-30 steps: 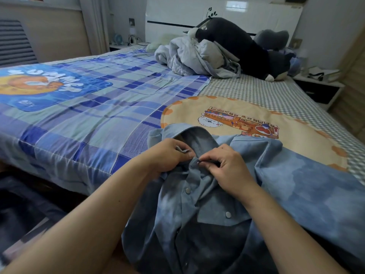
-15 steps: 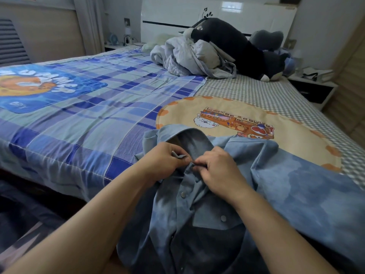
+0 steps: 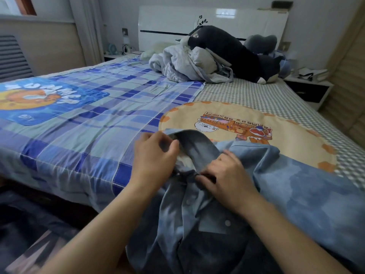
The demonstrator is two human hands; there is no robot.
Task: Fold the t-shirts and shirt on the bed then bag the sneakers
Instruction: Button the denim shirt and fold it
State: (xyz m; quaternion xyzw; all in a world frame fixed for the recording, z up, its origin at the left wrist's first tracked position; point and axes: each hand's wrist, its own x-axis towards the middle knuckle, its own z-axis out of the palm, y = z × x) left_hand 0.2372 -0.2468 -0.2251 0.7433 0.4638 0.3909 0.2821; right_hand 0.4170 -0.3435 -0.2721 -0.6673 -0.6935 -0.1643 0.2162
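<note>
A blue checked blanket [image 3: 83, 123] covers the left half of the bed [image 3: 256, 95], with a round cartoon mat [image 3: 227, 119] to its right. At the near edge lies the blue shirt [image 3: 296, 194], front up, collar toward the headboard. The left hand [image 3: 154, 155] pinches the left side of the collar [image 3: 197, 143] between thumb and fingers. The right hand [image 3: 227, 175] presses on the button strip just below the collar, fingers curled around the cloth. Farther back, a heap of pale clothes [image 3: 187, 64] sits beside a dark plush toy [image 3: 233, 52]. No sneakers are seen.
</note>
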